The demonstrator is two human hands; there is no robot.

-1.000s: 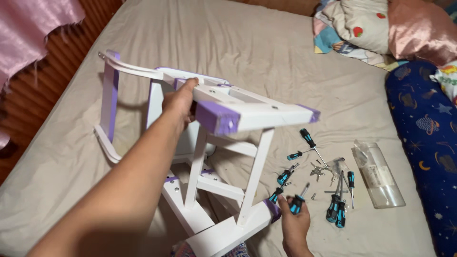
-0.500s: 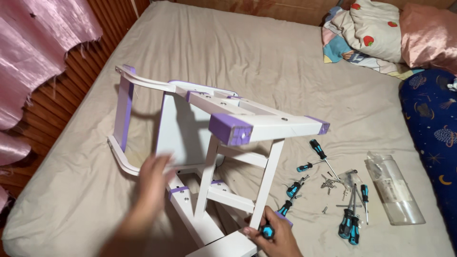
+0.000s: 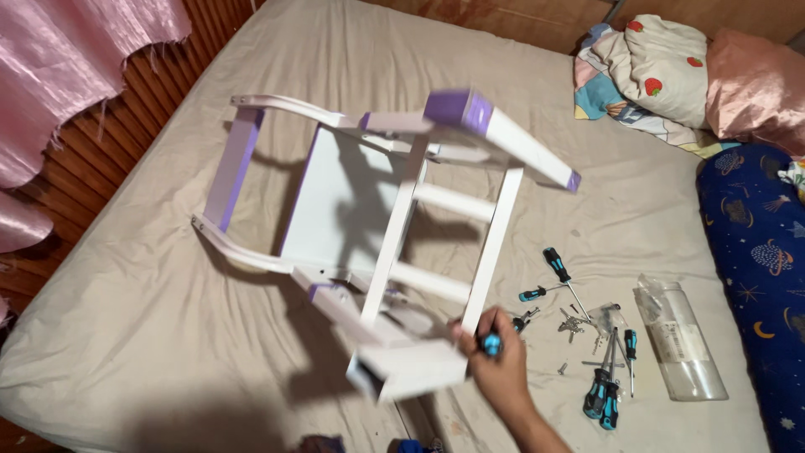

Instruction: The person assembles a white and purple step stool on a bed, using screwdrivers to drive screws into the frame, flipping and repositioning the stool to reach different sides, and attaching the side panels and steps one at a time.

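From the head camera I look down on a bed with a beige sheet. On it lies a small white and purple chair, tipped over on its side, its curved back toward the left and its legs and rungs pointing up toward me; the nearer parts are blurred.

My right hand is at the lower end of the chair, fingers curled tight around a screwdriver with a black and blue handle, and the same hand touches the white leg just beside its foot. I cannot tell where the tip of the tool sits. My left hand is out of the picture.

To the right of the hand, more screwdrivers with the same black and blue handles lie loose on the sheet, along with a small heap of screws and other metal bits. Just beyond them lies a clear plastic case, flat on the sheet.

At the top right are a patterned quilt and a pink pillow; a dark blue bolster runs down the right edge. A pink curtain hangs at the left, before a wooden wall.
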